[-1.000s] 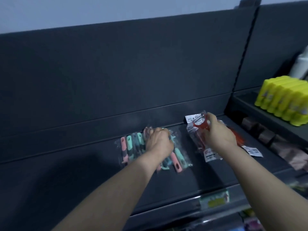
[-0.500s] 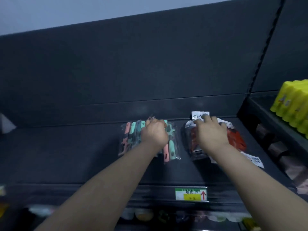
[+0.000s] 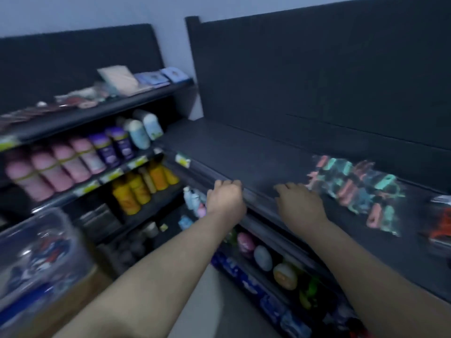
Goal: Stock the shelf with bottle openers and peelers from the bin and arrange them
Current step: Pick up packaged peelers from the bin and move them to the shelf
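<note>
Two hands empty. My left hand point(image 3: 225, 198) loosely curled at front lip of shelf point(image 3: 244, 152), holding nothing. My right hand point(image 3: 301, 204) relaxed, fingers low over shelf board, just beside pastel packets point(image 3: 353, 189) lying flat in row. Red packets point(image 3: 439, 225) at far right edge. Clear bin point(image 3: 36, 252) lower left, well apart, contents blurred. Packets likely light, film slick, hard tool inside. Best pinch stiff handle through wrap, not loose corner.

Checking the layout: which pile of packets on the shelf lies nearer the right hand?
The pink-and-teal pile, just past the right hand; the red pile lies farther right.
</note>
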A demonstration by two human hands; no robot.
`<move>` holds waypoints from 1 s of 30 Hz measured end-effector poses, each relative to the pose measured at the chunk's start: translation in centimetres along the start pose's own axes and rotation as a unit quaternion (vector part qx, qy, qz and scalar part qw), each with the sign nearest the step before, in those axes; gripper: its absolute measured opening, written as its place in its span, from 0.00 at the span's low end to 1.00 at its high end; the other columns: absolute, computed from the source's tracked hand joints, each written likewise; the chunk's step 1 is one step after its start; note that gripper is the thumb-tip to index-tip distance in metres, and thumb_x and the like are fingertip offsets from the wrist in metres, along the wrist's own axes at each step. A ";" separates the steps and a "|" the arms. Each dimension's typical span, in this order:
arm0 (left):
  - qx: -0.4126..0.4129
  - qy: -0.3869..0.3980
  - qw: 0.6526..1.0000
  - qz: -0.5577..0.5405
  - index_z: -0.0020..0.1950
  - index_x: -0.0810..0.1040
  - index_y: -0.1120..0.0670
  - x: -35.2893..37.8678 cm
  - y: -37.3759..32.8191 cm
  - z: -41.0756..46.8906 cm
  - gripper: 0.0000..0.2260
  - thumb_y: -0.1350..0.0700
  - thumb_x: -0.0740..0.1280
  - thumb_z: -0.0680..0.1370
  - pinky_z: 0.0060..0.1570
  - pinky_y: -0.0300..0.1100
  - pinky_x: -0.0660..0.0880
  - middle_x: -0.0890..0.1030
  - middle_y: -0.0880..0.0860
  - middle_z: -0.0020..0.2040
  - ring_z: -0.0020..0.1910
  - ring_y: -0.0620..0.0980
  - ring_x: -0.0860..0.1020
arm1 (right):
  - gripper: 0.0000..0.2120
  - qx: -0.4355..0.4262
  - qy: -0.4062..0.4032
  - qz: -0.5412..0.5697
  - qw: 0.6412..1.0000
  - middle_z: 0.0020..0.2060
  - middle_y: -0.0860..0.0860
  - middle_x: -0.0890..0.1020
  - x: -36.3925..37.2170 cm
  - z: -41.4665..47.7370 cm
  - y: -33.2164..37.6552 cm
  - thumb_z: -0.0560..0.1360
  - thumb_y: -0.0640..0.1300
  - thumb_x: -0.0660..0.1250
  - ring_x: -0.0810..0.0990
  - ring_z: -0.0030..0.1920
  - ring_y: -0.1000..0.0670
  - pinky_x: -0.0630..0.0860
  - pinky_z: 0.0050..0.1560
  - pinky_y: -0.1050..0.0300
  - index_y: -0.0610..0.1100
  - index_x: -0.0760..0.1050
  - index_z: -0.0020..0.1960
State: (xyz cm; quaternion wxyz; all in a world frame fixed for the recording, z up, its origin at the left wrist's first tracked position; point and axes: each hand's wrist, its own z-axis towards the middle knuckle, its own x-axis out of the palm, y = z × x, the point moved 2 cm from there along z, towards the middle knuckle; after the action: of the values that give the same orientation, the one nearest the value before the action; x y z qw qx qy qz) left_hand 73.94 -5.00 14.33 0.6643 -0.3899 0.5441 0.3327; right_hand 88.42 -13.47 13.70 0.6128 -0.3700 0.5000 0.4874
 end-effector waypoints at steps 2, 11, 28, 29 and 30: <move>-0.045 0.005 0.999 -0.003 0.62 0.73 0.54 -0.6 5.3 -2.3 0.15 0.58 0.61 0.76 0.55 0.50 0.71 0.76 0.54 0.60 0.63 0.56 0.68 | 0.15 -0.046 0.009 0.009 0.999 0.58 0.49 0.77 1.1 0.4 5.2 0.78 0.42 0.59 0.74 0.57 0.47 0.67 0.49 0.54 0.48 0.71 0.63; -0.239 0.016 0.971 -0.005 0.60 0.73 0.55 -3.5 31.7 -16.1 0.13 0.57 0.61 0.76 0.53 0.50 0.73 0.79 0.58 0.56 0.61 0.59 0.73 | 0.12 -0.229 0.065 0.066 0.969 0.55 0.48 0.77 3.9 -0.7 33.4 0.79 0.44 0.57 0.75 0.56 0.45 0.71 0.48 0.52 0.48 0.71 0.61; -0.483 0.000 0.873 -0.070 0.63 0.73 0.54 -3.4 56.7 -28.3 0.15 0.61 0.60 0.76 0.54 0.51 0.77 0.80 0.57 0.55 0.58 0.58 0.75 | 0.09 -0.362 0.174 0.033 0.915 0.53 0.51 0.79 9.3 0.3 58.7 0.78 0.44 0.60 0.78 0.53 0.48 0.75 0.46 0.55 0.50 0.72 0.57; -0.489 0.002 0.869 -0.074 0.62 0.73 0.54 -3.0 57.6 -28.1 0.14 0.61 0.60 0.77 0.53 0.50 0.77 0.81 0.57 0.55 0.58 0.58 0.75 | 0.10 -0.366 0.181 0.031 0.912 0.54 0.51 0.79 9.8 1.0 59.4 0.78 0.44 0.60 0.78 0.54 0.48 0.75 0.46 0.54 0.50 0.71 0.59; -0.495 0.002 0.865 -0.078 0.62 0.73 0.54 -2.7 58.4 -27.7 0.14 0.60 0.61 0.77 0.52 0.50 0.77 0.81 0.57 0.54 0.58 0.57 0.75 | 0.11 -0.370 0.187 0.032 0.909 0.55 0.51 0.79 10.4 1.8 60.2 0.78 0.43 0.60 0.78 0.54 0.48 0.76 0.47 0.54 0.50 0.72 0.60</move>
State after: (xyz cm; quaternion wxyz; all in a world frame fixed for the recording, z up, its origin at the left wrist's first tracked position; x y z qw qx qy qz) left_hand 9.97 -1.70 5.00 0.4065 -0.7098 0.2767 0.5044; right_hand 30.94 5.67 6.01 0.3109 -0.6386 0.4008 0.5787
